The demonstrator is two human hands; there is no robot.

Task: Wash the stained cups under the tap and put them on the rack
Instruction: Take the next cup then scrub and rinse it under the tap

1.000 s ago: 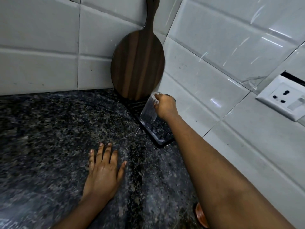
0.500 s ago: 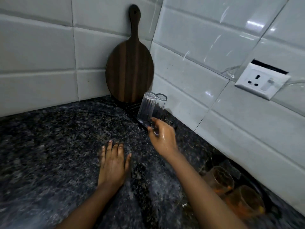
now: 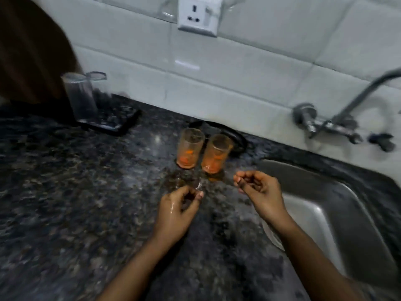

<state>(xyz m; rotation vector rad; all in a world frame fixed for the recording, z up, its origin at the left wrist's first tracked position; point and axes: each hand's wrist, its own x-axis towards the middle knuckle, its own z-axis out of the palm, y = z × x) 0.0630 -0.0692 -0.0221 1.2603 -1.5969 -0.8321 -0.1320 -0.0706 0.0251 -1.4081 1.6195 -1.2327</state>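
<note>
Two orange-stained glass cups stand upright side by side on the dark granite counter, the left stained cup (image 3: 189,150) and the right stained cup (image 3: 217,156). Two clean clear cups (image 3: 82,95) stand upside down on the black rack (image 3: 121,124) at the far left. My left hand (image 3: 179,208) hovers wet and loosely curled just in front of the stained cups, holding nothing. My right hand (image 3: 258,190) is beside it, fingers curled and apart, also empty, near the right stained cup and the sink's edge.
A steel sink (image 3: 338,216) lies at the right, with a wall tap (image 3: 325,122) above it. A wooden cutting board (image 3: 28,53) leans in the left corner. A white socket (image 3: 198,16) sits on the tiled wall. A black ring-shaped object (image 3: 236,137) lies behind the stained cups.
My right hand let go of the clear cup on the rack and drew back right. My left hand lifted off the counter. The view swung right to the stained cups and sink.
</note>
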